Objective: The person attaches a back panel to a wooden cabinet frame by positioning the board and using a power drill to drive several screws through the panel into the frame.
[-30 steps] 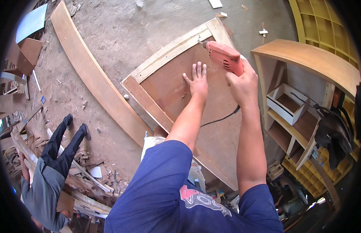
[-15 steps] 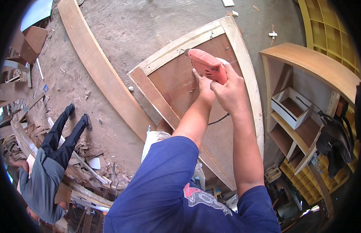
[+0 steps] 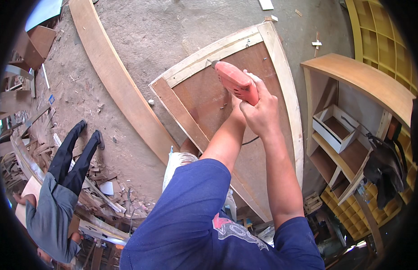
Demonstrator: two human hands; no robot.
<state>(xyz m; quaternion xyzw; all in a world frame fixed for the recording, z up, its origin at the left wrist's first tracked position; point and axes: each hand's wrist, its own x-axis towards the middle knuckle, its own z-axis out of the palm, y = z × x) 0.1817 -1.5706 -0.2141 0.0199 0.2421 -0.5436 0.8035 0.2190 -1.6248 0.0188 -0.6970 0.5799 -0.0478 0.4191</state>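
Note:
My right hand (image 3: 263,110) is closed around the handle of a red power drill (image 3: 236,81). The drill's dark chuck points to the upper left, and its tip is over the pale top strip of a wooden frame panel (image 3: 186,72). Beneath the drill is my left hand (image 3: 236,104), mostly covered by the tool's body; its fingers are hidden. A brown board (image 3: 204,101) fills the inside of the frame, with a few small screws or nails on it. The drill's dark cord (image 3: 250,141) shows below my hands.
To the left, a long curved wooden plank (image 3: 110,67) lies on the dusty floor. An open wooden cabinet (image 3: 357,76) holding a white drawer box (image 3: 337,128) stands at the right, beside yellow gridded panels (image 3: 384,40). A person in grey (image 3: 56,211) works amid wood scraps, lower left.
The drill and my right hand have shifted slightly left and down. The left fingers that showed beside the drill are now hidden beneath it.

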